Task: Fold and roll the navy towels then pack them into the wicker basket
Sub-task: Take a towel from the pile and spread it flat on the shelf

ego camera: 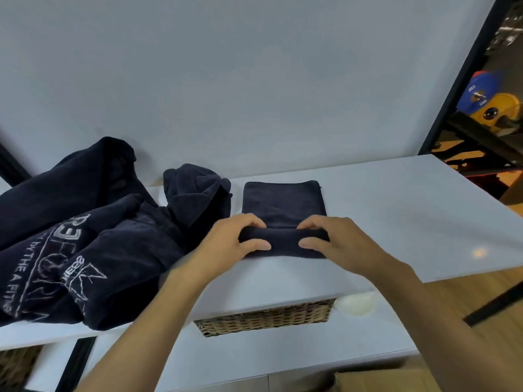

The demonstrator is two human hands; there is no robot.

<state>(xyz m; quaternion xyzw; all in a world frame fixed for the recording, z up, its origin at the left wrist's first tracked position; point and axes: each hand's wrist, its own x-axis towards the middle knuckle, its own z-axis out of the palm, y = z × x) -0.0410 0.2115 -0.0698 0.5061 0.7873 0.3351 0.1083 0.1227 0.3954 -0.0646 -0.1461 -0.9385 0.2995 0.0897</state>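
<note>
- Nearest, below both wrists and under the front lip of the white shelf (396, 210), the wicker basket (266, 318) shows only its woven front wall; its inside is hidden, so how many towels are packed cannot be told.
- Just right of the basket, under the right forearm, lies a pale crumpled thing (356, 304), too blurred to name.
- The left hand (235, 239) curls over the left end of the navy towel's rolled part (284, 240), fingers hooked over the top, thumb pressed against the near side.
- The right hand (331, 239) mirrors it on the right end, fingers curved over the roll, thumb tucked in front; both hands are closed on the cloth, close together.
- Just beyond the fingertips the unrolled remainder of the folded navy towel (283, 199) lies flat on the shelf, a neat rectangle stretching away from the hands.
- Step in hand, as I judge it: rolling, roughly a third of the way, away from the body.
- The next move calls for even pressure from both hands, so the roll stays tight and its ends square, then a grip round the finished roll to lower it into the basket.
- Left of the left hand, a crumpled navy towel (198, 193) waits, and farther left a heap of printed navy towels (79, 236) with pale lettering.
</note>
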